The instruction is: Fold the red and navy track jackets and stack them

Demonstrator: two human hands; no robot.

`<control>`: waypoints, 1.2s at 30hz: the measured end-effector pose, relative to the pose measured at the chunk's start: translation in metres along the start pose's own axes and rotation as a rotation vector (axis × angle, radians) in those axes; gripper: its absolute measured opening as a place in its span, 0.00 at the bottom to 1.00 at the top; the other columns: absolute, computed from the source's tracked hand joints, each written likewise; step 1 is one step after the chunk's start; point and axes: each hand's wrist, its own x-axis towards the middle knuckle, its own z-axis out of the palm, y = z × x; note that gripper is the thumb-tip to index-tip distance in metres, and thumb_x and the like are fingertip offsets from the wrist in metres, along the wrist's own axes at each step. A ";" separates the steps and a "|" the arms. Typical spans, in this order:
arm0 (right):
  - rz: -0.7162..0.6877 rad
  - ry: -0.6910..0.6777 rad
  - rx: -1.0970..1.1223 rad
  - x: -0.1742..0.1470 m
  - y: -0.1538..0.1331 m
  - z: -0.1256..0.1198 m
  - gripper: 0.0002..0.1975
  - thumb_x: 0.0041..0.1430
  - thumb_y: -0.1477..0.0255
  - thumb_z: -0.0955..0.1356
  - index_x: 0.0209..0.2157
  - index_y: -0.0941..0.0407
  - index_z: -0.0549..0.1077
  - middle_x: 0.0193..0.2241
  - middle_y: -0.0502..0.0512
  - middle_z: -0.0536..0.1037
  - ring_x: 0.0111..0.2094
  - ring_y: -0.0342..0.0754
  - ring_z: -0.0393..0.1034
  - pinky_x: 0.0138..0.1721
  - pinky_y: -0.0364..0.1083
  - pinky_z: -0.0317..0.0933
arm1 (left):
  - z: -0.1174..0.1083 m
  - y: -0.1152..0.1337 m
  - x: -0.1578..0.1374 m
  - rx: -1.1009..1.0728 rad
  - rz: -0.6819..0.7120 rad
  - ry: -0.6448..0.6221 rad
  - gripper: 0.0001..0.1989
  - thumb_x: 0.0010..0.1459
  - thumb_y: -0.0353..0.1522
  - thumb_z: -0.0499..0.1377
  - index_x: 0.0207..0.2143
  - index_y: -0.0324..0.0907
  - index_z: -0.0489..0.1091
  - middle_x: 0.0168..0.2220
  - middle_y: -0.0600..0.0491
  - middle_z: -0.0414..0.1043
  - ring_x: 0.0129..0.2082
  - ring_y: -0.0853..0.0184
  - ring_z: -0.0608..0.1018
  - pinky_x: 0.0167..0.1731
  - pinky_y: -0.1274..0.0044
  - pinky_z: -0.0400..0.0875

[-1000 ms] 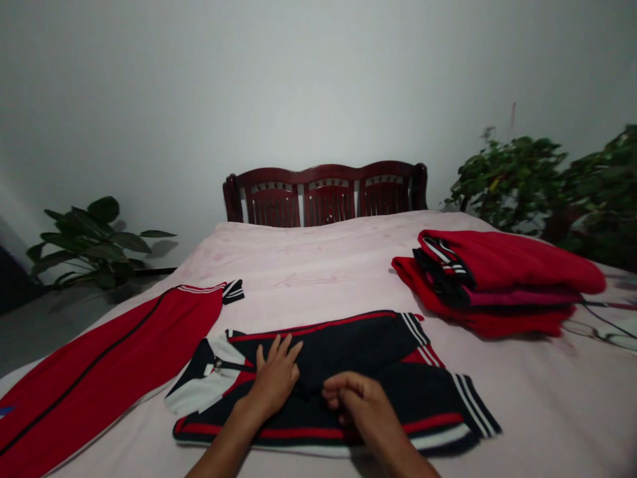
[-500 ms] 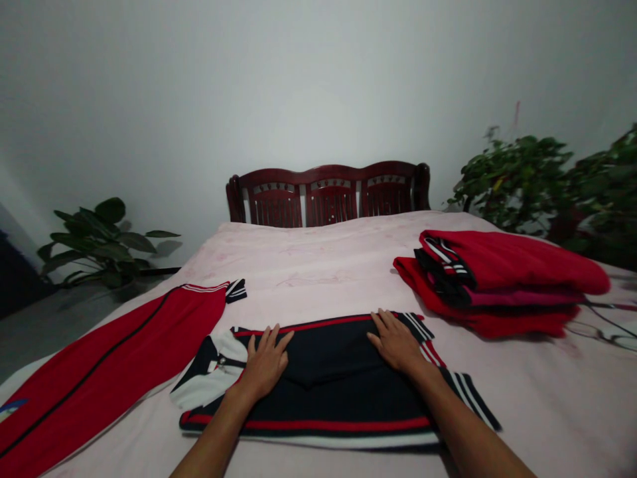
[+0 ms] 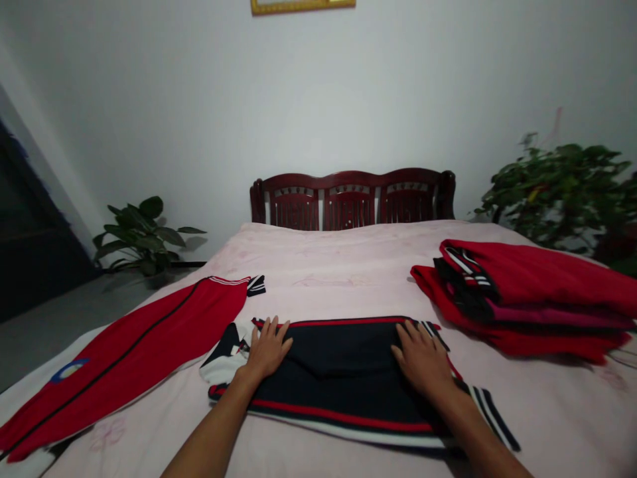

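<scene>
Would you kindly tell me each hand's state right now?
Left hand: open, resting on the dark jacket.
Right hand: open, resting on it too.

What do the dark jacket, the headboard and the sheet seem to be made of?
Dark jacket: probably a knitted synthetic, matte; it lies flat with a soft crease and shows no shine.
Headboard: likely wood, dark red and apparently varnished, since its curved top rail catches light.
Sheet: thin-looking cloth, perhaps cotton, matte with a faint flower print; the exact fibre cannot be told.
</scene>
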 end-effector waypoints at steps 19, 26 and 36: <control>-0.180 0.119 0.204 -0.040 -0.031 0.022 0.22 0.66 0.66 0.58 0.57 0.55 0.71 0.60 0.58 0.69 0.63 0.56 0.59 0.63 0.58 0.47 | -0.011 0.072 -0.070 -0.177 0.085 0.043 0.23 0.67 0.36 0.49 0.63 0.50 0.61 0.65 0.49 0.60 0.66 0.56 0.61 0.64 0.54 0.51; -0.196 0.144 0.256 -0.041 -0.028 0.024 0.21 0.66 0.66 0.59 0.55 0.54 0.72 0.59 0.57 0.71 0.62 0.56 0.61 0.64 0.59 0.49 | -0.001 0.064 -0.071 -0.259 0.091 0.104 0.22 0.67 0.35 0.48 0.62 0.49 0.63 0.64 0.50 0.62 0.66 0.60 0.62 0.64 0.59 0.55; -0.193 0.118 0.268 -0.042 -0.028 0.019 0.21 0.66 0.67 0.59 0.55 0.55 0.72 0.59 0.58 0.71 0.62 0.56 0.60 0.64 0.59 0.48 | 0.006 0.058 -0.073 -0.287 0.121 0.117 0.21 0.67 0.35 0.48 0.61 0.49 0.64 0.64 0.52 0.63 0.66 0.60 0.61 0.64 0.60 0.56</control>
